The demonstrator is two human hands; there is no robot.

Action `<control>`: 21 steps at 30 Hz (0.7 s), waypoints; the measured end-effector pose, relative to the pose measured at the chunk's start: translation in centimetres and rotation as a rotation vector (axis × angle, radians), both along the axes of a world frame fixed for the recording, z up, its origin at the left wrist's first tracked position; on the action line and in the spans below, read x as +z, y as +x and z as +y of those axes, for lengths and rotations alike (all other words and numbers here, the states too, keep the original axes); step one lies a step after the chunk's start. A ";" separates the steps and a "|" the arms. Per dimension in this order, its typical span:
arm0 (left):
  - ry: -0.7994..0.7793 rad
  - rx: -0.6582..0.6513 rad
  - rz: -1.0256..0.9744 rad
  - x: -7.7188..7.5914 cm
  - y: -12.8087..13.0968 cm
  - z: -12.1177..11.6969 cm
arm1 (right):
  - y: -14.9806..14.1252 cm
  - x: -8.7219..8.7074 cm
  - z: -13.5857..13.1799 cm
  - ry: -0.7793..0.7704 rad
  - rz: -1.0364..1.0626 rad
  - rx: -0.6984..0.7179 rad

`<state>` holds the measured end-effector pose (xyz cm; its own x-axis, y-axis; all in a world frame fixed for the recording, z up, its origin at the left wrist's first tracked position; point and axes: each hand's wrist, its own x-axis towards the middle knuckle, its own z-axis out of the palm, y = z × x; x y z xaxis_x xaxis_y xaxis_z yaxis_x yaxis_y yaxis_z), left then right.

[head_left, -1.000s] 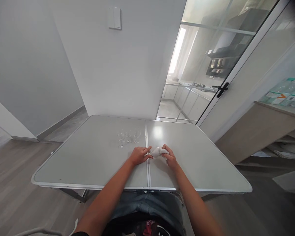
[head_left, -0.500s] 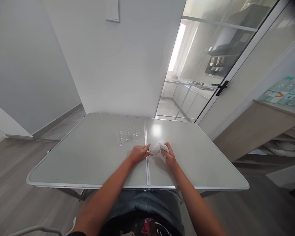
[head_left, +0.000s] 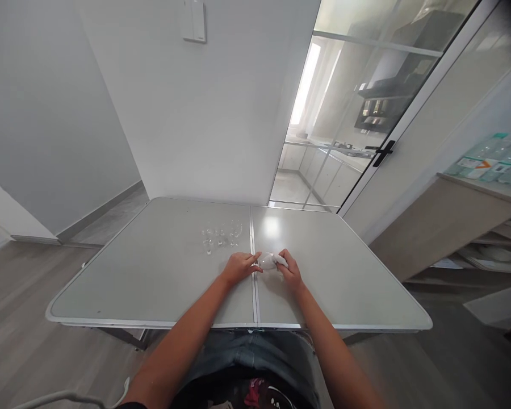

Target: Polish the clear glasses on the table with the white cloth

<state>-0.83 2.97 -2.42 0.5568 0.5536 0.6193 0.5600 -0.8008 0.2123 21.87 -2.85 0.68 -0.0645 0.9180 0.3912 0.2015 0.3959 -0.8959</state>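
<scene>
A clear stemmed glass (head_left: 266, 261) lies on its side in the air above the table's middle seam, its mouth toward the right. My left hand (head_left: 240, 267) is closed on its stem and base end. With closed fingers my right hand (head_left: 291, 270) grips a white cloth (head_left: 281, 261) at the glass's mouth; part of the cloth seems to be inside the bowl. Left of the hands, several clear stemmed glasses (head_left: 220, 234) stand close together on the table.
The pale folding table (head_left: 145, 272) has a metal edge and a metal seam (head_left: 255, 301) down its middle. Behind it are a white wall and a glazed door (head_left: 319, 136). Water bottles (head_left: 485, 162) stand on a wooden shelf unit (head_left: 443, 227) at the right. A white cable (head_left: 68, 396) shows at lower left.
My right hand has shifted slightly left toward the glass. Less of the cloth hangs outside the glass now. My left hand keeps its hold in nearly the same place.
</scene>
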 end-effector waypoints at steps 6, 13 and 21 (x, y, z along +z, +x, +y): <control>-0.051 0.030 -0.025 -0.1 0.3 0.1 | 0.1 1.2 -0.2 -0.139 0.229 0.019; -0.026 0.092 -0.011 0.1 0.2 -0.1 | -0.3 0.6 0.3 -0.069 0.078 0.022; 0.065 0.066 -0.006 -0.3 0.3 0.2 | 0.3 1.0 -0.3 -0.123 0.166 0.034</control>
<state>-0.53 3.16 -2.70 0.5165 0.5476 0.6583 0.6109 -0.7744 0.1649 22.16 -3.15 1.64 -0.0401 0.9580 0.2839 0.0356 0.2853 -0.9578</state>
